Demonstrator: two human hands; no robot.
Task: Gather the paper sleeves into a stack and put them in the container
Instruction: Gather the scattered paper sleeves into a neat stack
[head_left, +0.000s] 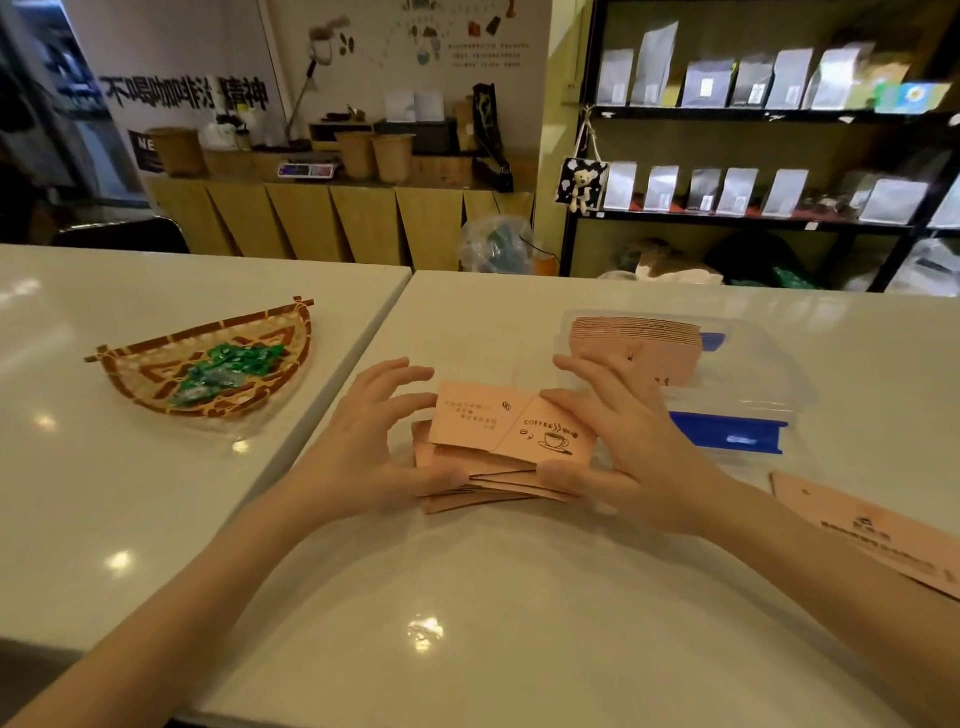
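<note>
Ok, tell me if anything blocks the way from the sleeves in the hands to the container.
Nothing visible does. The loose sleeves sit between the left hand and right hand, and the clear container lies open just beyond, already holding a stack of sleeves.

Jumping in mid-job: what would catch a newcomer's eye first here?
Both hands, left hand and right hand, squeeze a loose stack of pink paper sleeves at the centre of the white table. Just behind, a clear plastic container already holds more sleeves. Far left sits a woven basket of green-wrapped candies.
</note>
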